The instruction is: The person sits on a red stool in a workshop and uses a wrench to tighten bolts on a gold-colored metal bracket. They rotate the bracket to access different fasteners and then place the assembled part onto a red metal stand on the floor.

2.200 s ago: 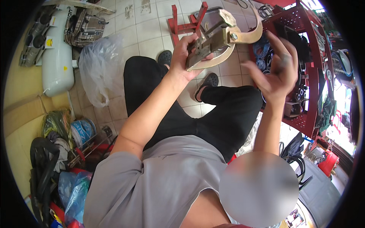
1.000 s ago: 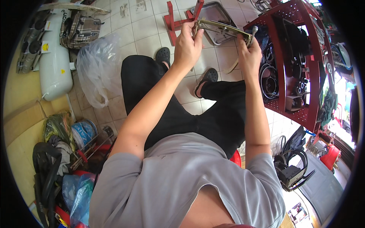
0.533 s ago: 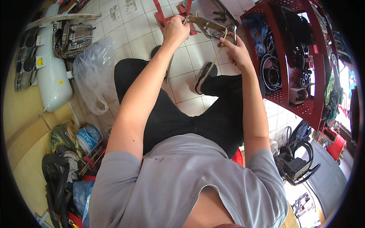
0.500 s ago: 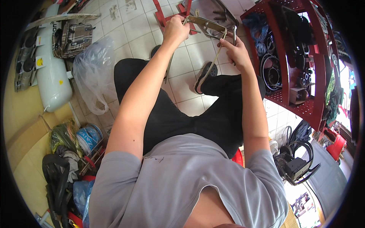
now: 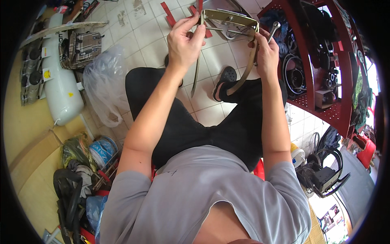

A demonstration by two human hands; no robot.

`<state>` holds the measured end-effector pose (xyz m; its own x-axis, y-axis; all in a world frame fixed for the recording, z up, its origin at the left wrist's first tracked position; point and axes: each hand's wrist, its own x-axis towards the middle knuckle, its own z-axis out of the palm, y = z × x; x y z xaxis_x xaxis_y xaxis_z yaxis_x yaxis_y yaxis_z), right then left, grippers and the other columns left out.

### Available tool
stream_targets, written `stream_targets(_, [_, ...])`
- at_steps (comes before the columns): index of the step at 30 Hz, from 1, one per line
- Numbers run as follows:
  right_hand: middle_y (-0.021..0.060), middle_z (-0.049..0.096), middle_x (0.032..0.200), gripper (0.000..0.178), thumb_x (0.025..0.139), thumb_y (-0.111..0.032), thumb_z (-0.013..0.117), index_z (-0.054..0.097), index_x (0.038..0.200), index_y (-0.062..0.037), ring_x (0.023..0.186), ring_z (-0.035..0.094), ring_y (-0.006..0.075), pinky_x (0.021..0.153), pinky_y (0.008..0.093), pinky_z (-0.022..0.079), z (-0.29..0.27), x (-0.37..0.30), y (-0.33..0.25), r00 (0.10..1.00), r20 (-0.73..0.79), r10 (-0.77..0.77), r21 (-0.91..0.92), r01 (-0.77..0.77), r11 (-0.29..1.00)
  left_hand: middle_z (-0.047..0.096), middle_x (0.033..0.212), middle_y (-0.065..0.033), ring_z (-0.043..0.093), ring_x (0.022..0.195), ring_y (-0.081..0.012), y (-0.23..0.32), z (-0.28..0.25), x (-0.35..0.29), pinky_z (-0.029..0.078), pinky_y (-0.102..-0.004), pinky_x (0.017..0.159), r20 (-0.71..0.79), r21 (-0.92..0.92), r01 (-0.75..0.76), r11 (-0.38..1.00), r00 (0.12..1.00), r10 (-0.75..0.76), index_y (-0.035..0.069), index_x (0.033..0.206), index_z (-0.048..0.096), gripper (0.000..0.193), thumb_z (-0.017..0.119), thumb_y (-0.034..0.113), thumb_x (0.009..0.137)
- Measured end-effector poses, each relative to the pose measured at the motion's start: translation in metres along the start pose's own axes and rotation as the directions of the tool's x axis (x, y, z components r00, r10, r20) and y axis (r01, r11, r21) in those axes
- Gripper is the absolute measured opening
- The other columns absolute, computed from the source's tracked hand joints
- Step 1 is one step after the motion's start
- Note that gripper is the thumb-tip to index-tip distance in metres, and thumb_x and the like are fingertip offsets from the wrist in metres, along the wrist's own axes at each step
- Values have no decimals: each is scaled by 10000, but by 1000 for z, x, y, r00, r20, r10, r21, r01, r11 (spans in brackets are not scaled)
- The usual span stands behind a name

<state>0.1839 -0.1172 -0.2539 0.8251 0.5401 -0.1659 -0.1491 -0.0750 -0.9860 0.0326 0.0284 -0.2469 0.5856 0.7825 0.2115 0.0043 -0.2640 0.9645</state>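
Note:
A dull brass-coloured metal bracket is held up in front of my knees, its flat crosspiece at the top and two long curved legs hanging from it. My left hand is closed in a pinch on its left corner, thumb and fingers on either side of the metal. At the right corner, my right hand has its thumb and fingers closed on the other leg. A shiny wrench sticks up at a slant from that same hand, its head free and apart from the bracket. A thin rod crosses below the crosspiece.
Beyond the bracket, red metal stands are on the tiled floor. A red shelf rack with cables and parts rises at the right. On the left are a clear plastic bag, a white cylinder, a plaid bag and a bucket.
The bracket has come up closer and turned, so its legs spread wider apart. My right hand has shifted right, and the wrench in it now leans to the right.

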Motion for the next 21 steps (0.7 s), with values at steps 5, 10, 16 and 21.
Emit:
stream_targets(5, [28,615,780,314,916,-179,519,587,1151,17,649,543,69,511,195,378,6,-16,-16,997,-11,-82,126,83,989,632,767,-54,551,524,-66,42,-1,-6,448,-204,462,-41,-272,-125,954,992,118,-44,1185,596,296,540,53,911])
stream_targets(10, [49,629,838,303,926,-132,502,568,1163,46,694,571,91,567,211,432,5,-34,-35,986,-26,-162,203,164,965,694,912,-72,558,646,-80,67,-20,-11,470,-236,611,12,201,-408,891,910,414,-29,1137,639,284,596,84,880])
stream_targets(16, [63,631,848,316,931,-119,506,548,1183,67,705,577,114,634,236,465,7,-44,-45,971,81,-223,221,201,954,660,1054,-121,624,891,-211,66,-50,-7,482,-331,885,122,-223,-505,834,834,538,-23,1050,668,239,651,33,818])
stream_targets(21, [70,621,851,328,928,-121,497,526,1197,65,694,576,127,646,246,471,20,-47,-31,974,168,-153,367,83,927,530,1264,-206,604,1088,-287,74,-42,-18,508,-341,909,350,-650,-86,755,848,398,-1,1206,553,321,574,23,887])
